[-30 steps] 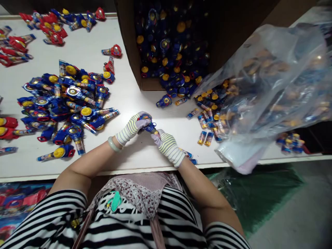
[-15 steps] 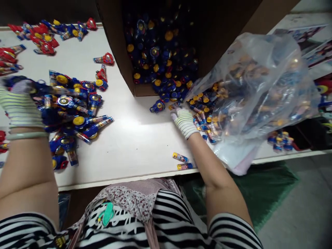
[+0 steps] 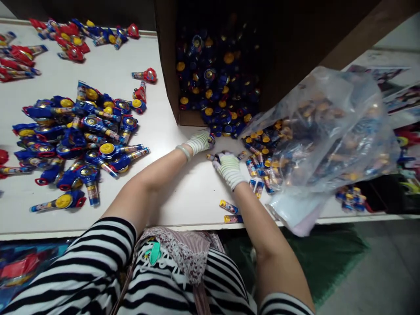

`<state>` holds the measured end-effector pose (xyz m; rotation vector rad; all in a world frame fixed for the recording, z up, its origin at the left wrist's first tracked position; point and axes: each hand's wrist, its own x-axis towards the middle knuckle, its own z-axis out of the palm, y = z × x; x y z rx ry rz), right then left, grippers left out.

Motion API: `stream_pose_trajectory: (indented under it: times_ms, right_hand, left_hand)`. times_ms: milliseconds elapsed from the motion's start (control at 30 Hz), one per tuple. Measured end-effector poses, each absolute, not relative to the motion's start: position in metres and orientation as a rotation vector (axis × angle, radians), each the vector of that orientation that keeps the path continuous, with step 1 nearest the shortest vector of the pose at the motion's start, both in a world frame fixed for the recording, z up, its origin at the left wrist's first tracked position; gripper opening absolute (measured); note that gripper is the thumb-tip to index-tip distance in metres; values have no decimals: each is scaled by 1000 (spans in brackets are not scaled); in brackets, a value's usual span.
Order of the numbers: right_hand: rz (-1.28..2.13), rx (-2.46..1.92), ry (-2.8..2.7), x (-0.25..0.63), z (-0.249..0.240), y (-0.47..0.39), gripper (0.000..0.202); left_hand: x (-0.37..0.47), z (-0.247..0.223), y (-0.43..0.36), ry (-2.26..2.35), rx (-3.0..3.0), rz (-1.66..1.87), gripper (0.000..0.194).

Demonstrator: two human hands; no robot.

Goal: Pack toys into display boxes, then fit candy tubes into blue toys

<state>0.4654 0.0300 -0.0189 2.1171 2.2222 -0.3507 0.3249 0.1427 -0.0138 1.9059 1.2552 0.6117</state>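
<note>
My left hand, in a striped glove, is closed round a blue toy in front of the carton; only part of that toy shows. Close by on the right, my right hand, gloved too, has its fingers bent over a small candy tube whose end sticks out at the left. More blue toys with yellow discs fill the dark mouth of the carton. Beside my right hand, yellow-capped tubes spill from a clear plastic bag.
A pile of blue toys with tubes covers the left of the white table. Red toys lie farther back. The brown carton stands at the back. Two loose tubes lie near the front edge.
My left hand has moved from the left pile to the carton's mouth and closed round a blue toy. The view has shifted, and my right hand has moved slightly toward me.
</note>
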Motion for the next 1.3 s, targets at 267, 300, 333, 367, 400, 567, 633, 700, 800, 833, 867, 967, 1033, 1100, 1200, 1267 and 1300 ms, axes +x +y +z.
stream_pose_trajectory:
  times_ms: [267, 300, 333, 367, 400, 567, 633, 700, 800, 833, 867, 967, 1033, 1100, 1200, 1267, 1300]
  right_hand:
    - [-1198, 2369, 2407, 439, -36, -45, 39]
    - [-1260, 2329, 2463, 429, -35, -45, 40]
    - [-1286, 2300, 2513, 418, -33, -44, 41]
    - [-1290, 2282, 2552, 409, -31, -42, 43]
    - [-1283, 2276, 2574, 400, -28, -40, 44]
    - [-1039, 2326, 2551, 386, -19, -40, 47]
    - [-918, 2338, 2520, 387, -16, -43, 47]
    - [-839, 2313, 2511, 388, -14, -44, 46]
    - [-754, 2258, 2509, 384, -11, -43, 45]
    - [-743, 2255, 2500, 382, -11, -42, 44]
    - [-754, 2274, 2485, 380, -12, -42, 43]
    - [-1094, 2388, 2430, 376, -14, -41, 42]
    - [-1715, 2294, 2332, 375, -15, -42, 47]
    - [-2375, 1987, 2098, 376, -16, -42, 53]
    - [-2610, 1952, 1959, 376, -17, -41, 51]
    - [-2264, 2310, 2127, 374, -17, -41, 41]
    - [-2082, 2451, 2191, 372, -18, -43, 39]
  left_hand:
    - [255, -19, 56, 1029, 1026, 1049, 34]
    - [252, -15, 47, 966, 813, 1169, 37]
    - [252, -11, 39, 920, 660, 1260, 39]
    - [253, -7, 33, 906, 594, 1325, 39]
    - [255, -3, 29, 910, 586, 1375, 39]
    - [258, 8, 23, 905, 675, 1448, 43]
    - [257, 9, 23, 876, 667, 1443, 40]
    - [257, 8, 22, 856, 663, 1446, 39]
    - [259, 7, 20, 868, 673, 1430, 42]
    - [260, 7, 19, 886, 677, 1427, 43]
    - [261, 7, 17, 906, 681, 1427, 44]
    - [260, 10, 13, 951, 688, 1445, 45]
    - [258, 13, 11, 923, 708, 1412, 46]
    - [254, 15, 11, 872, 748, 1342, 45]
    - [250, 13, 16, 878, 812, 1314, 44]
    - [249, 9, 18, 929, 808, 1390, 45]
    - [250, 8, 18, 941, 793, 1423, 46]
